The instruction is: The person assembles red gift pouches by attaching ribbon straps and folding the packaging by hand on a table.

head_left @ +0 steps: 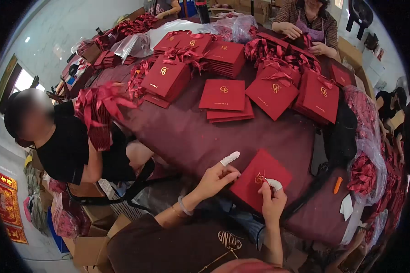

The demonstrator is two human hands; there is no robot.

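Observation:
A red paper bag (255,182) with a gold logo lies flat at the table's near edge, right in front of me. My left hand (216,178) is at its left edge, index finger stretched out under a white finger cover (230,158) and thumb reaching the bag's side. Over the gold logo, my right hand (273,198) is pinched closed, also with a white cover (274,184) on one finger. A thin reddish sliver shows at its fingertips, too small to name.
Stacks of red bags (225,57) with ribbons cover the far half of the dark red table (177,136). An orange cutter-like tool (337,185) and a white scrap (346,207) lie at right. A person in black (64,145) sits at left holding ribboned bags; others work across the table.

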